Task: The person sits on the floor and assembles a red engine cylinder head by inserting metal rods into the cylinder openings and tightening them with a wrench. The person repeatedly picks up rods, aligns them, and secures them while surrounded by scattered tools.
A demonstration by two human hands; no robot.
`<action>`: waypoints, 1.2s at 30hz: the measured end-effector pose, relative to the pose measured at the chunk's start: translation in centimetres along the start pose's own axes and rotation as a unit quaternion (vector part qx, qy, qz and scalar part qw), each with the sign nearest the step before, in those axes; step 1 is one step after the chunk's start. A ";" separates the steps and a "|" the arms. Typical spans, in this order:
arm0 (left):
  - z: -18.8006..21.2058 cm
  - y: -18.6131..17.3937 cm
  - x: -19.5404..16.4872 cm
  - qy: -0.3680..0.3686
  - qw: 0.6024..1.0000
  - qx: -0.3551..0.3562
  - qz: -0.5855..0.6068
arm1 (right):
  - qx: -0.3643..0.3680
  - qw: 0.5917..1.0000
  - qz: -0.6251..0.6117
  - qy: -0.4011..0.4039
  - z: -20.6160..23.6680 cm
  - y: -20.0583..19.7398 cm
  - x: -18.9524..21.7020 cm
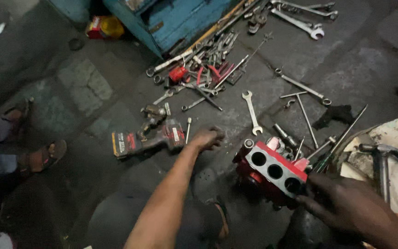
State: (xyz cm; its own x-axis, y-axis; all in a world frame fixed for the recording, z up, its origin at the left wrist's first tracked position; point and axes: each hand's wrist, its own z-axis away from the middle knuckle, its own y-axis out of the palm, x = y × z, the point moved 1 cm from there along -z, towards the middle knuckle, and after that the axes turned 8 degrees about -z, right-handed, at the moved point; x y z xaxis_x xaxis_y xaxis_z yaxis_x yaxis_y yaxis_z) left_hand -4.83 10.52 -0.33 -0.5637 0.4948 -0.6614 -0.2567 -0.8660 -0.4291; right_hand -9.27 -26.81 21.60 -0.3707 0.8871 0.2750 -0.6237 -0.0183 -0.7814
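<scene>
1. Your right hand [342, 203] grips the red metal block with three round bores [272, 171]; long axis runs 10 to 4 o'clock, bores up.
2. Your left hand [207, 138] is curled on the dark concrete floor [93, 92], whether it holds anything can't be told; scattered steel wrenches [252, 113] lie at 12 o'clock.

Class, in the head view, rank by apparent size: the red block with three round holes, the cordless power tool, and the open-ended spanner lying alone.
1. Red block, though it lies nearest the camera.
2. Cordless power tool.
3. Open-ended spanner.
</scene>
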 end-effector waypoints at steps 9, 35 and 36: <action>-5.2 10.0 8.6 0.030 0.958 -0.179 -0.223 | 0.156 0.982 -0.076 0.078 0.5 -0.9 1.4; -8.3 15.6 15.5 0.142 0.936 -0.135 -0.292 | 0.131 0.922 -0.348 -0.109 1.0 11.5 -4.1; -8.5 15.1 15.4 0.167 0.937 -0.156 -0.265 | 0.139 0.912 -0.370 -0.109 0.9 11.7 -4.2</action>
State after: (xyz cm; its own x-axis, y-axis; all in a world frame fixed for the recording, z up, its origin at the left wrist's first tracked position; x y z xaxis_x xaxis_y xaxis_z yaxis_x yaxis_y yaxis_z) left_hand -10.70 5.62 -22.25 -0.1324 0.8893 -0.4377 -0.1591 -0.4549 -0.8762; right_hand -15.59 -31.20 11.83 0.1125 0.5921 0.7980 -0.8979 0.4045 -0.1735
